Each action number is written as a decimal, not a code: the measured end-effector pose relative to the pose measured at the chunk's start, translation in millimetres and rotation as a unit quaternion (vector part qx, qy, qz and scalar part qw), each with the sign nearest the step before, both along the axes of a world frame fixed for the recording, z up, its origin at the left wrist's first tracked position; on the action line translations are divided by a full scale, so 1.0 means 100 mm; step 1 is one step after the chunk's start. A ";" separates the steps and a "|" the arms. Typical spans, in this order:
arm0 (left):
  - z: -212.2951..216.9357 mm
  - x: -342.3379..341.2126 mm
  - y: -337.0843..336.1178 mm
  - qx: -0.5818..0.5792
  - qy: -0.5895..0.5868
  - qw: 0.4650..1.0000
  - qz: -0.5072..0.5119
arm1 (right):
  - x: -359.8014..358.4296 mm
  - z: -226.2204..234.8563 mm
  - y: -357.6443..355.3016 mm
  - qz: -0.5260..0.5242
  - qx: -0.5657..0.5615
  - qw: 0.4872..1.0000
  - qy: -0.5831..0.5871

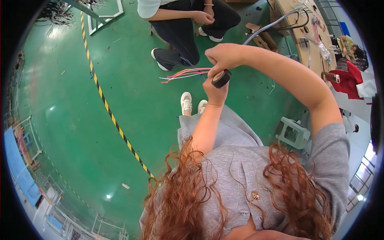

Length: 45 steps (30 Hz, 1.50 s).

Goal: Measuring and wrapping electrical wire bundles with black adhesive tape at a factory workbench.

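Both my hands meet in front of me, over the floor. My left hand point(216, 94) is closed against a roll of black tape point(224, 79), which covers part of its fingers. Just above it, my right hand point(226, 55) is bent inward and closed round a bundle of wires, its fingertips close to the roll. Loose ends of thin red, yellow, white and blue wires point(182, 73) fan out to the left of my hands. Behind my right hand a grey cable point(264, 29) runs up toward the workbench. Exactly how the fingers grip between the hands is hidden.
A person point(176, 30) sits on a stool ahead. A wooden workbench point(298, 42) holding wires stands at the upper right, a cardboard box point(262, 38) beside it. A pale plastic stool point(294, 133) is at my right. Yellow-black tape point(108, 106) crosses the green floor.
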<state>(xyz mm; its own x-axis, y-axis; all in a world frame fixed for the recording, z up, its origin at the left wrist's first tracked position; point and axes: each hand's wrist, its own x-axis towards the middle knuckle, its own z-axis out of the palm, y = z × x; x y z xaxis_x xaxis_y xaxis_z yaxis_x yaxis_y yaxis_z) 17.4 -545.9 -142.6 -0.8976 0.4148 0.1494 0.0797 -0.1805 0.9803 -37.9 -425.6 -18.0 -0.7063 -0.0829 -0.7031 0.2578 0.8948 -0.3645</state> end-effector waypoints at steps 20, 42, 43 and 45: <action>0.21 -0.25 -0.41 0.059 -0.694 0.543 -0.469 | 1.63 -0.49 -0.15 -0.430 -0.279 0.777 0.365; 0.09 0.52 -0.80 -0.110 -0.223 0.849 -0.466 | 2.23 -0.50 -1.44 -0.590 -0.067 0.724 0.350; 0.00 0.55 -0.81 -0.033 -0.250 0.870 -0.423 | 2.16 -0.47 -1.46 -0.547 -0.021 0.746 0.380; -0.15 0.53 -0.83 -0.012 -0.206 0.877 -0.434 | 2.07 -0.41 -1.36 -0.520 -0.015 0.768 0.373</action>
